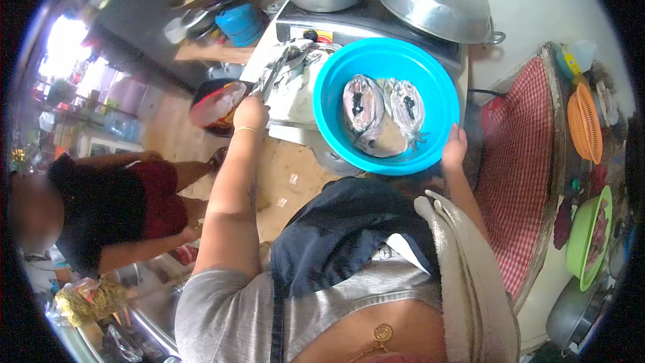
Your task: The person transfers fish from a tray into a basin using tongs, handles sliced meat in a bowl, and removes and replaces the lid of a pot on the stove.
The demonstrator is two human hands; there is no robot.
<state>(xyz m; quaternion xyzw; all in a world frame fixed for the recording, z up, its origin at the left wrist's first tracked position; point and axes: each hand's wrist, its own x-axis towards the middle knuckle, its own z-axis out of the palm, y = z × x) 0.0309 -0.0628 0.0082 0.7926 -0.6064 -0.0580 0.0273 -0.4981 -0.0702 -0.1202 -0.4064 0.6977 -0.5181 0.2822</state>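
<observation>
Near the tabletop (264, 52) fish (295, 64), two split ones (363, 104) lie in the blue basin (437, 97) gripped by the right hand (455, 148), left hand (251, 113) clasping a slim tool (272, 77).

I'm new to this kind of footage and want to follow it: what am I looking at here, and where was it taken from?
There is no machine here, just a person working with two bare hands. The one picture comes from a camera worn on their head, looking down past their chest, so its left is their left.

The right hand grips the rim of a wide blue basin, in which two cut-open fish lie side by side. The left hand holds a long, thin tool; its exact kind is hard to tell. It is over more fish beside the basin. Large metal pots stand beyond, and another person is off to the left.
</observation>
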